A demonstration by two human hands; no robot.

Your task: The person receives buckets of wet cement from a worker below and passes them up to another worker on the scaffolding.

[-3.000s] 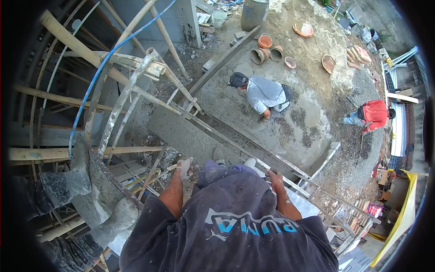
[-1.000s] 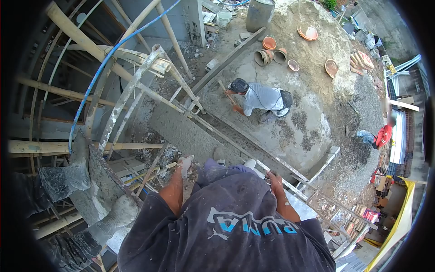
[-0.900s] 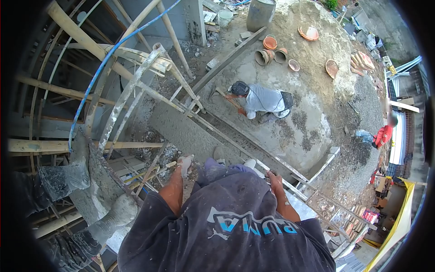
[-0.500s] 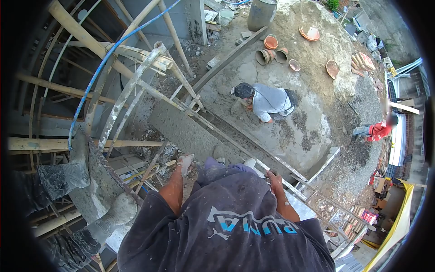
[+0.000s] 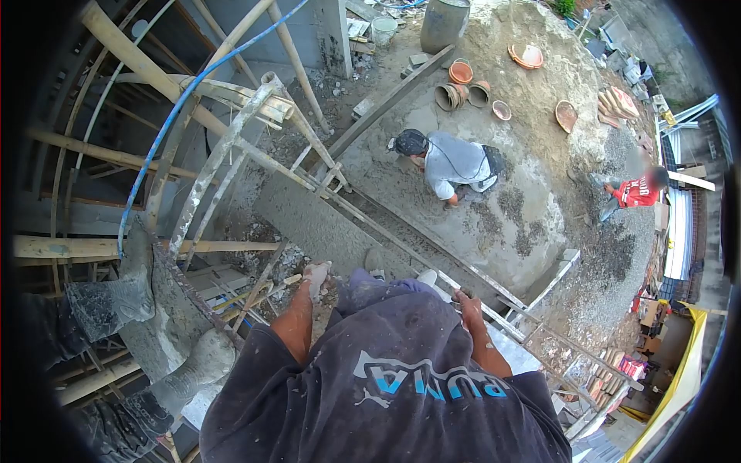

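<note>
My left hand (image 5: pixel 316 278), coated in pale cement, hangs beside my left knee, close to the end of a light wooden stick (image 5: pixel 291 279). Its fingers are too small and smeared with cement to read. On the other side, my right hand (image 5: pixel 468 303) is closed at the pale rail (image 5: pixel 494 316) of a ladder-like frame. Between my hands are my purple-clad legs (image 5: pixel 386 282) and shoes (image 5: pixel 374 261), above a grey cement-covered surface (image 5: pixel 316 220). My dark shirt (image 5: pixel 401 363) fills the lower middle.
Bamboo poles (image 5: pixel 69 245) and a blue hose (image 5: pixel 166 127) stand at left, near another person's cement-covered boots (image 5: pixel 197 359). Below, a person in grey (image 5: pixel 459 163) crouches on wet cement by clay pots (image 5: pixel 461 72). A person in red (image 5: pixel 639 190) is by gravel (image 5: pixel 617 239).
The crouching person has shifted slightly left, an arm now lower. The person in red has moved up and turned more upright. My hands stay nearly still.
</note>
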